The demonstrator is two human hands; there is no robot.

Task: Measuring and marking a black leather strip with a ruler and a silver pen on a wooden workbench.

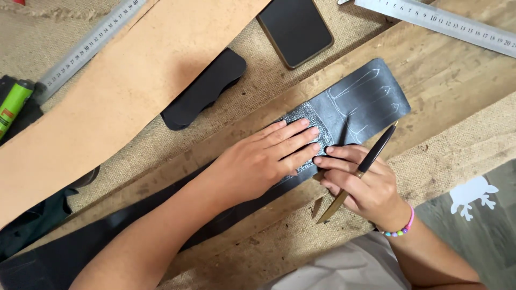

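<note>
A long black leather strip (371, 96) lies diagonally on a wooden board (446, 70); pale outlines are drawn on its far end and a silvery scribbled patch sits mid-strip. My left hand (263, 158) presses flat on the strip, fingers together over the scribbled patch. My right hand (363, 185) rests at the strip's near edge, fingers curled around a black and gold pen (371, 158) that points up toward the drawn outlines. A beaded bracelet circles my right wrist.
A wide tan leather piece (134, 80) lies at left over burlap (269, 80). A black cut-out shape (207, 88), a dark phone (294, 29), two steel rulers (88, 45) (446, 24) and a green tube (13, 104) lie around.
</note>
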